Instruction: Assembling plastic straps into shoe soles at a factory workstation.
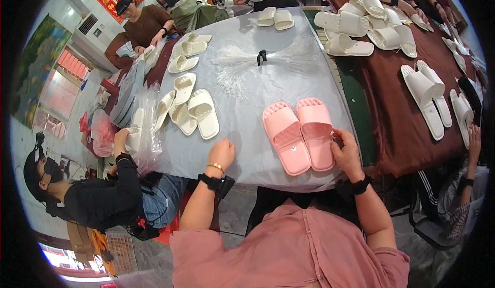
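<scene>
Two pink slippers point(295, 138) lie side by side on the grey-covered table, soles down. My right hand point(347, 154) is at the outer edge of the right-hand slipper, fingers and thumb curled against its side by the strap. My left hand point(221, 153) is closed in a fist near the table's front edge, with nothing visible in it. Just beyond it stand several white slippers point(204, 114). Farther up the table lies a bundle of clear plastic strands point(237, 60), bound in the middle by a black tie point(261, 57).
Two white slippers point(275, 18) sit at the table's far end. A brown-covered table point(381, 133) on the right bears several more. At left, a person in black point(103, 200) handles white slippers beside clear plastic bags point(150, 133). Other people work at the far left and far right.
</scene>
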Demonstrator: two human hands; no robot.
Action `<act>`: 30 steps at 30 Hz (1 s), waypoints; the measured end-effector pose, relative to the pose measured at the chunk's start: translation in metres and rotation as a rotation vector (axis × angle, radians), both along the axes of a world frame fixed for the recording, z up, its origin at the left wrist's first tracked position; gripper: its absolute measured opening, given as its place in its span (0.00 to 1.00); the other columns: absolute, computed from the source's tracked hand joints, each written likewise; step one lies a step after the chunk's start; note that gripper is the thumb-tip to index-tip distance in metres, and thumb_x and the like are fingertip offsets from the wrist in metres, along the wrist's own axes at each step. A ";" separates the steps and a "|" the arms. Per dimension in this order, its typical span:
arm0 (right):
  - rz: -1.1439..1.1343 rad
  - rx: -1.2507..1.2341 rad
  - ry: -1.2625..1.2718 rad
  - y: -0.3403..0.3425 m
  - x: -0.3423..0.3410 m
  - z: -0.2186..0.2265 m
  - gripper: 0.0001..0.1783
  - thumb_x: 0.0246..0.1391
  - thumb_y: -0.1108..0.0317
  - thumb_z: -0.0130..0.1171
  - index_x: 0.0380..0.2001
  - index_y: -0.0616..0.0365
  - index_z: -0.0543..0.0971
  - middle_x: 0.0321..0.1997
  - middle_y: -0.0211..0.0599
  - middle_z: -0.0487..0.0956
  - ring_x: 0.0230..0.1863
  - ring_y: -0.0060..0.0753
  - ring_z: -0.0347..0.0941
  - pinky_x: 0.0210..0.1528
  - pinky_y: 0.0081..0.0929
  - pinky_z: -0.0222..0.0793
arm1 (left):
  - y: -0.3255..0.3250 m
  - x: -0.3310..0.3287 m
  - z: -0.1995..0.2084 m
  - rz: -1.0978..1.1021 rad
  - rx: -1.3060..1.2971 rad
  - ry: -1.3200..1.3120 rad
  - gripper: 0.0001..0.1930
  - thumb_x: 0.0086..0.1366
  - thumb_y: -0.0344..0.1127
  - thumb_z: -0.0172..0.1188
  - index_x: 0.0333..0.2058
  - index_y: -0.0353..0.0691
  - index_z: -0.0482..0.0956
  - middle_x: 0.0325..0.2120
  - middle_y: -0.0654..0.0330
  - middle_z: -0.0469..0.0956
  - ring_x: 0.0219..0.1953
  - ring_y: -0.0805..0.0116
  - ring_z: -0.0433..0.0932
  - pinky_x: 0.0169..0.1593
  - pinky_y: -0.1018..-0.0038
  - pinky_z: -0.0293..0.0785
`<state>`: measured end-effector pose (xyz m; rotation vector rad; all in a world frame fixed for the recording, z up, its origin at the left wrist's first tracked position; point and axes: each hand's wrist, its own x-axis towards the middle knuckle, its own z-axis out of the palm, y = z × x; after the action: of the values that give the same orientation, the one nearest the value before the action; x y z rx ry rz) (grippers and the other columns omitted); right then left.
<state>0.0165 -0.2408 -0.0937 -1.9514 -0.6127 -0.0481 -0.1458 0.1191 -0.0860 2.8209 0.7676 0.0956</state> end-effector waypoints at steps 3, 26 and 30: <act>0.006 0.033 -0.021 -0.001 0.002 -0.004 0.19 0.45 0.77 0.56 0.45 0.62 0.74 0.38 0.43 0.76 0.41 0.40 0.72 0.44 0.31 0.69 | -0.011 -0.023 0.016 -0.035 0.021 0.139 0.12 0.58 0.37 0.52 0.26 0.33 0.77 0.27 0.42 0.78 0.33 0.42 0.77 0.36 0.53 0.73; 0.578 0.033 0.579 -0.003 -0.086 0.064 0.10 0.60 0.67 0.49 0.34 0.63 0.77 0.24 0.33 0.77 0.25 0.22 0.72 0.30 0.22 0.69 | -0.118 0.003 0.101 -0.576 -0.967 0.118 0.07 0.64 0.34 0.54 0.32 0.35 0.73 0.21 0.65 0.72 0.24 0.78 0.71 0.28 0.79 0.69; 0.578 -0.067 0.381 -0.019 -0.083 0.050 0.09 0.58 0.68 0.50 0.33 0.62 0.76 0.21 0.38 0.77 0.24 0.29 0.75 0.29 0.26 0.70 | -0.102 0.011 0.091 -0.396 -1.149 0.133 0.07 0.66 0.35 0.52 0.33 0.37 0.73 0.24 0.69 0.71 0.25 0.80 0.69 0.30 0.82 0.69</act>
<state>-0.0669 -0.2603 -0.0435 -1.7139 -0.8991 0.6944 -0.1350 0.0172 0.0054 1.8053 0.1380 -0.4506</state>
